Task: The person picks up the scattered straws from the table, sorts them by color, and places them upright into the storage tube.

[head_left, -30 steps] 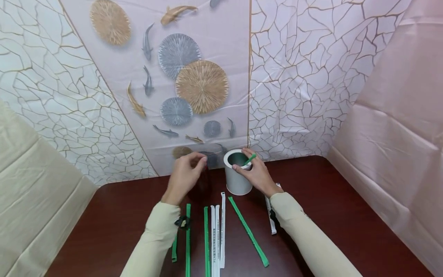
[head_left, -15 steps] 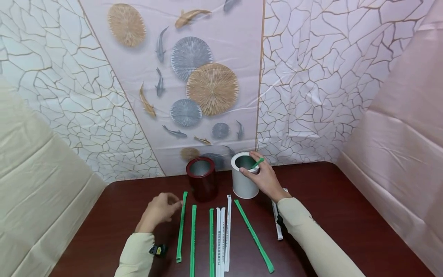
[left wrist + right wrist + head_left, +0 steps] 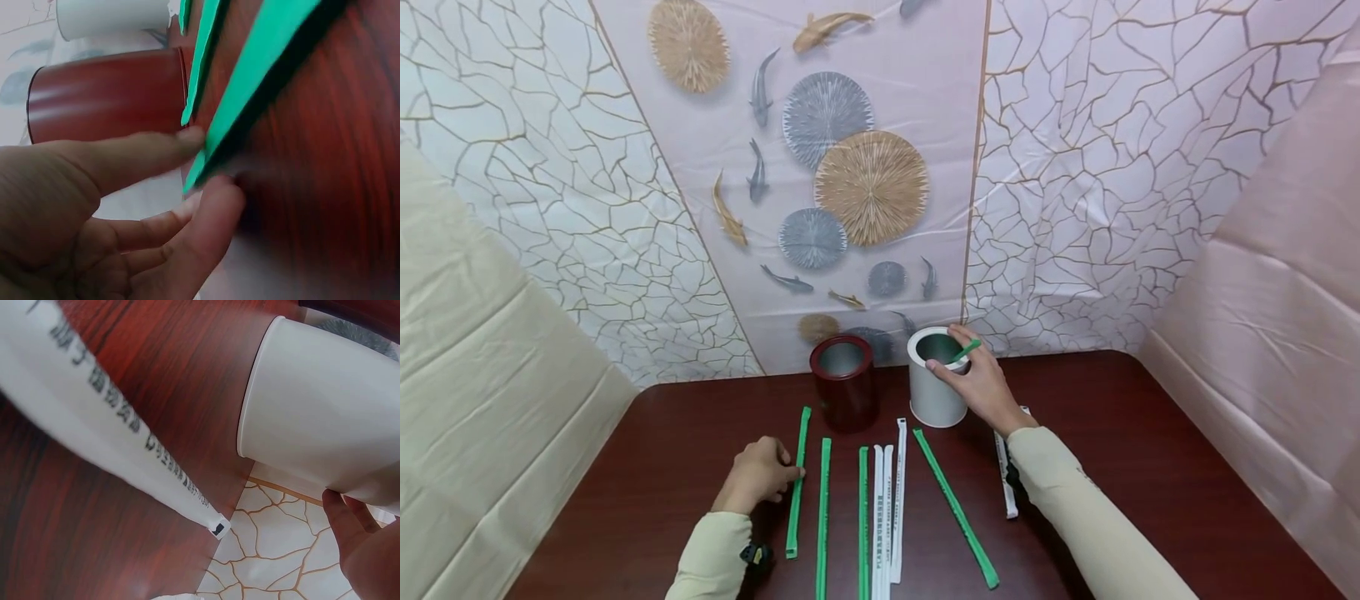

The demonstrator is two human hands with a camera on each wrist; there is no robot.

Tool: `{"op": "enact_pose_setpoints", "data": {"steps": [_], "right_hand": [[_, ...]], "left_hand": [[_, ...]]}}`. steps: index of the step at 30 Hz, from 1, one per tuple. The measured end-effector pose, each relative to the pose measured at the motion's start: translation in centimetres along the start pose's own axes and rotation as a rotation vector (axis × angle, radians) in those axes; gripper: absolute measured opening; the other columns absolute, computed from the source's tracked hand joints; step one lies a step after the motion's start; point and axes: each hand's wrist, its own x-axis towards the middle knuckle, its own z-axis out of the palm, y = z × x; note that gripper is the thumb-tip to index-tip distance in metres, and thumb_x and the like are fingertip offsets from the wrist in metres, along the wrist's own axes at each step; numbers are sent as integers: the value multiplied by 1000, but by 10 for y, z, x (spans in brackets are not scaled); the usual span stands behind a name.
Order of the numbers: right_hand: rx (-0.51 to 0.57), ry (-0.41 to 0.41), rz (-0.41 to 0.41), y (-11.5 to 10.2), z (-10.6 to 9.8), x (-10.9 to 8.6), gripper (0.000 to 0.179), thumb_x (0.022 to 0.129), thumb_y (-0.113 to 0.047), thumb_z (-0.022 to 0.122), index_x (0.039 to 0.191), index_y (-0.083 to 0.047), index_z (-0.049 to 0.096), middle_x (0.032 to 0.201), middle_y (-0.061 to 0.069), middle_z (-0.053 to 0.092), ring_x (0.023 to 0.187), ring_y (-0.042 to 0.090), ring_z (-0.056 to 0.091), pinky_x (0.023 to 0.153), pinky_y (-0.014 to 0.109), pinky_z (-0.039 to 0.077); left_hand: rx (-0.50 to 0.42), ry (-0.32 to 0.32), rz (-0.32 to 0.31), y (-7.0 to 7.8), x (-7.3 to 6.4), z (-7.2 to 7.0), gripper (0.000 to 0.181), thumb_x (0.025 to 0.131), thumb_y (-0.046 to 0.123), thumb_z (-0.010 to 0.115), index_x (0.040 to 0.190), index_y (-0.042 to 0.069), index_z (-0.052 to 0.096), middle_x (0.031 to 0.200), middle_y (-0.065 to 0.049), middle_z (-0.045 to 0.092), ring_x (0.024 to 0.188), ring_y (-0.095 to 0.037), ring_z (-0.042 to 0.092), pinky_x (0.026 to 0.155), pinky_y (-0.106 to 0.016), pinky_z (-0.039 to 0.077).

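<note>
In the head view my left hand is at the leftmost green wrapped straw, which lies on the table. The left wrist view shows the thumb along one side of that straw and a fingertip on the other, with a gap between them. My right hand grips the upper right side of the white can, thumb at the front rim and fingers behind. A short green straw end sticks out over the can's rim beside this hand. The red can stands upright to the left.
Another green straw, one further right and a slanted green straw lie on the dark red table. White straws with black print lie between them. One white straw is under my right forearm. A patterned cloth hangs behind.
My left hand has come away from the red can, down and left to the leftmost green straw. The red can now shows fully. My right hand has stayed on the white can.
</note>
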Motion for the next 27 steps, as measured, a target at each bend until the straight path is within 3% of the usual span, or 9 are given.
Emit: {"op": "enact_pose_setpoints", "data": {"steps": [6, 11, 16, 19, 22, 27], "right_hand": [[-11, 14, 3, 3, 0, 0, 86, 95, -57, 75, 161, -10, 45, 169, 9, 35, 152, 38, 38, 114, 61, 40], [-4, 8, 10, 4, 0, -1, 86, 95, -58, 74, 161, -12, 45, 169, 7, 34, 153, 36, 37, 115, 61, 39], [18, 0, 9, 4, 1, -2, 87, 94, -59, 74, 161, -11, 45, 169, 7, 35, 154, 34, 34, 116, 60, 38], [34, -5, 4, 4, 2, -2, 88, 94, -61, 74, 161, -11, 45, 169, 6, 35, 155, 33, 33, 116, 60, 38], [38, -3, 3, 3, 2, -1, 89, 93, -62, 73, 161, -11, 45, 169, 6, 35, 155, 32, 33, 116, 60, 38], [33, 5, 4, 3, 1, -1, 88, 94, -61, 74, 161, -11, 45, 169, 4, 35, 155, 32, 34, 117, 59, 38]], "left_hand": [[102, 24, 18, 11, 3, 7, 38, 92, 6, 78, 61, 9, 56, 59, -10, 60, 51, -19, 67, 59, -37, 58], [131, 17, -1, 13, 5, 10, 47, 93, 12, 78, 56, 13, 49, 53, -5, 52, 50, -18, 64, 57, -36, 55], [121, 47, 1, 7, 6, 11, 55, 92, 19, 79, 53, 18, 40, 49, 4, 34, 44, -13, 44, 48, -29, 39], [94, 96, 19, 9, 6, 0, 41, 93, 19, 78, 64, 13, 50, 58, 2, 43, 52, -16, 46, 52, -31, 40], [50, 163, 55, 18, 6, -19, 19, 95, 18, 75, 87, 7, 63, 76, -4, 60, 65, -20, 57, 64, -40, 49], [-25, 331, 160, 50, 5, -47, 24, 93, 14, 72, 114, 2, 70, 95, -8, 74, 82, -25, 68, 89, -53, 50]]}}
